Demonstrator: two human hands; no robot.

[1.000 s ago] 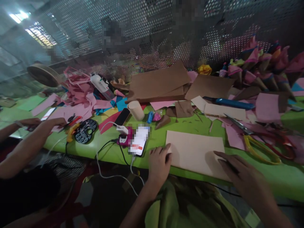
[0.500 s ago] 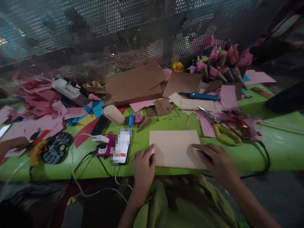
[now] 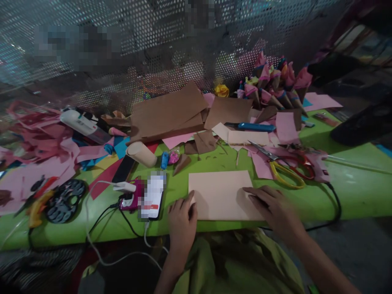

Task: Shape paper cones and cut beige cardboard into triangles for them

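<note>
A folded-looking sheet of pale tan paper (image 3: 222, 196) lies flat on the green table near its front edge. My left hand (image 3: 183, 218) grips its left edge, with thumb and curled fingers at the side. At the right edge, my right hand (image 3: 272, 206) pinches the paper, its index finger reaching onto the surface. Left of my left hand lies a phone (image 3: 154, 196) with a lit screen. Scissors with yellow and red handles (image 3: 288, 173) rest beyond my right hand.
Brown cardboard (image 3: 168, 112) and paper scraps lie along the back. Pink paper-topped cones (image 3: 275, 83) are grouped at the back right. A hot glue gun (image 3: 318, 165), a blue cutter (image 3: 255, 126), a paper roll (image 3: 141, 154), a magenta plug adapter (image 3: 131, 199) with cables and a black wheel-shaped organiser (image 3: 65, 200) surround the workspace.
The camera view has shifted slightly, so the table things appear further left and a little lower. Another person's hand at the far left has drawn away. My hands keep their hold on the paper.
</note>
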